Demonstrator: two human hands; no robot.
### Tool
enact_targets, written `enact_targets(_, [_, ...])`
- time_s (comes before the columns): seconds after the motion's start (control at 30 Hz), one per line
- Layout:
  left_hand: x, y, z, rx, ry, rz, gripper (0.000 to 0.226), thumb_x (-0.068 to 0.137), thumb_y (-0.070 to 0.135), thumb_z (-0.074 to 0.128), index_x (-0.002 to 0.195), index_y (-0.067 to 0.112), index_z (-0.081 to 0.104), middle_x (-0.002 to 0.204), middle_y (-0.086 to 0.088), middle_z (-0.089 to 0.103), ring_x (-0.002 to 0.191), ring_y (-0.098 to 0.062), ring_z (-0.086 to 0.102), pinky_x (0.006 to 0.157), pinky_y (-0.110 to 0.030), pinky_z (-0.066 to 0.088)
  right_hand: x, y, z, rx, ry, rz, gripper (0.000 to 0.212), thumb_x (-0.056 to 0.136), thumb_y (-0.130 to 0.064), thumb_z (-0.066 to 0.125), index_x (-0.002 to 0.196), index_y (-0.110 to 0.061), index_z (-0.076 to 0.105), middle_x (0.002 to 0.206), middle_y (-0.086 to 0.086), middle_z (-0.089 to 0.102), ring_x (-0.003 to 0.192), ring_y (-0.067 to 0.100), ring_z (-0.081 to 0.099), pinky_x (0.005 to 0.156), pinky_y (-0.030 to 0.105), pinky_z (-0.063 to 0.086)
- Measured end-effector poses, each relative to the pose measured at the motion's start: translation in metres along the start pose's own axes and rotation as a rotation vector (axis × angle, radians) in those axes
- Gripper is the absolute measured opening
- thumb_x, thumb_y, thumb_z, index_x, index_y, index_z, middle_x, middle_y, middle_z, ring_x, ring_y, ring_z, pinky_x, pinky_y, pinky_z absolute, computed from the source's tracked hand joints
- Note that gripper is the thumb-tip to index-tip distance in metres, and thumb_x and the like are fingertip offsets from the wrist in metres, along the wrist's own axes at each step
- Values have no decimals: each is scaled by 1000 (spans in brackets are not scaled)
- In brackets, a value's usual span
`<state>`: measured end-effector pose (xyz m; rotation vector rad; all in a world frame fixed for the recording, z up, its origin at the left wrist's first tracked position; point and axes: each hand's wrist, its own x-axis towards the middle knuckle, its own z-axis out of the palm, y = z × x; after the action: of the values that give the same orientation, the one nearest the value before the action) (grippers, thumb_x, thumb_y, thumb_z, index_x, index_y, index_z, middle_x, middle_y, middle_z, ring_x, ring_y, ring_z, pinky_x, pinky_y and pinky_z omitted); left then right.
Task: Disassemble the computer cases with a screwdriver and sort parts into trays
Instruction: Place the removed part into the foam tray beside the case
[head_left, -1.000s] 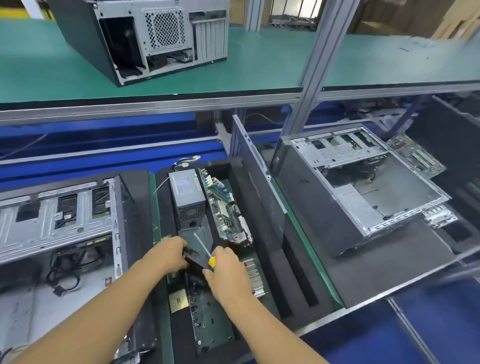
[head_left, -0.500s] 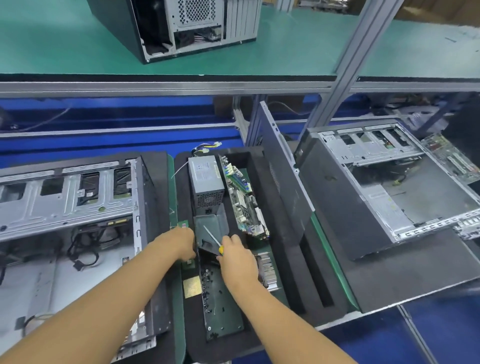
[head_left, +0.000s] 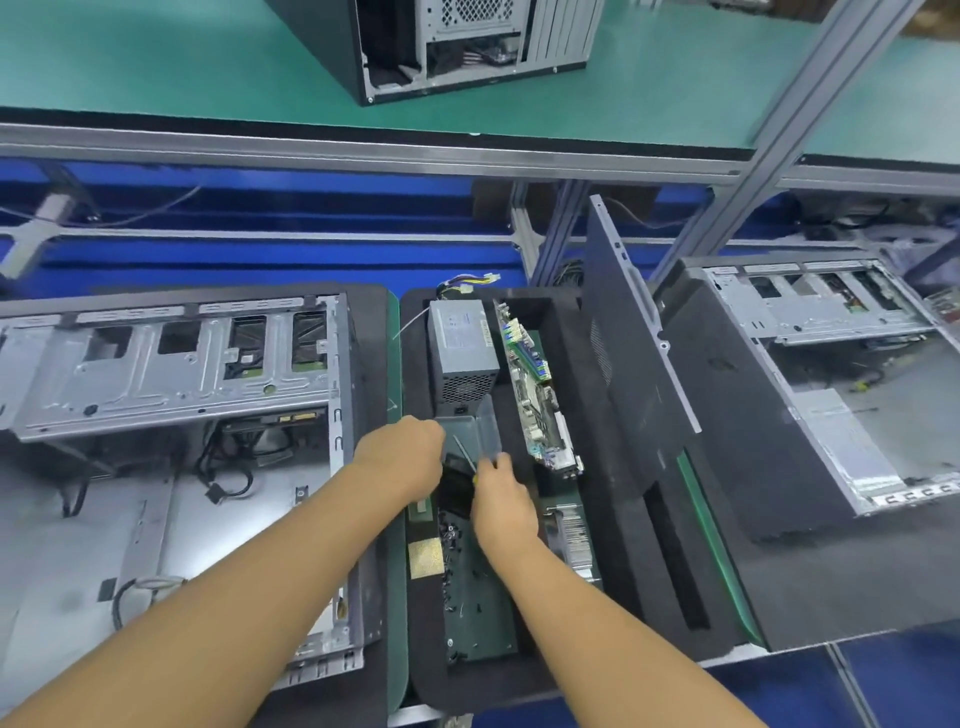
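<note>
Mid-frame, the right grip (head_left: 501, 504) pinches the screwdriver (head_left: 462, 451) over the tray (head_left: 613, 545). The left grip (head_left: 402, 457) — curled or holding, I cannot tell.

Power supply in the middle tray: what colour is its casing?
Plain silver-grey metal on the power supply, seen best in the head view.

1. Shelf mat (head_left: 182, 62): teal green, black front edge.
2. Conveyor bed (head_left: 260, 270): bright blue.
3. Foam tray (head_left: 467, 686): black; edge strip (head_left: 397, 649) green.
4. Left case (head_left: 156, 374): bare silver-grey metal, black cables inside.
5. Right case (head_left: 857, 441): black shell, silver-grey interior.
6. Top case (head_left: 441, 47): black, silver rear, honeycomb mesh grille.
7. Power supply (head_left: 462, 353): grey, dotted vent mesh; wires (head_left: 470, 283) yellow and black.
8. Motherboard (head_left: 535, 395): green, blue and white slots.
9. Flat board (head_left: 483, 613): dark green, black specks; gold square (head_left: 426, 557) beside it.
10. Screwdriver (head_left: 464, 456): silver shaft, yellow-black handle.
11. Side panel (head_left: 628, 374): dark grey-black.
</note>
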<state>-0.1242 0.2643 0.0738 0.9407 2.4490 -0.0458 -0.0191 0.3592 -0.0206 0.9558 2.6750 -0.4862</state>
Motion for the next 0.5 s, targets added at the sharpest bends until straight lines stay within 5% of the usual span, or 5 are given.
enact_targets(0.17, [-14, 1, -8, -79, 90, 19, 23, 96, 11, 51, 112, 18, 67, 108, -9, 66, 90, -30, 67, 80, -42, 58, -22, -4, -2, 293, 37, 20, 24, 96, -11, 51, 120, -10, 51, 124, 11, 52, 97, 30, 62, 78, 36, 46])
enact_targets(0.3, [-32, -3, -22, -495, 284, 39, 24, 101, 18, 42, 100, 24, 66, 83, 3, 73, 66, -13, 72, 66, -31, 56, -42, -12, -21, 769, 107, 5, 10, 92, -14, 51, 101, -19, 53, 84, 4, 61, 72, 21, 54, 69, 35, 48])
enact_targets(0.43, [-53, -19, -36, -972, 345, 51, 23, 99, 11, 41, 98, 25, 60, 73, 5, 74, 62, -9, 71, 61, -32, 56, -50, -35, -58, 1087, 165, -117, 29, 97, -14, 50, 122, -29, 56, 87, -1, 69, 72, 19, 62, 72, 42, 58])
enact_targets(0.5, [-61, -33, -38, -1115, 324, 37, 20, 97, 7, 47, 103, 20, 61, 80, 2, 75, 70, -7, 72, 66, -31, 56, -51, -50, -76, 1194, 146, -236, 33, 100, -11, 50, 127, -29, 51, 90, -5, 71, 69, 12, 62, 65, 32, 57])
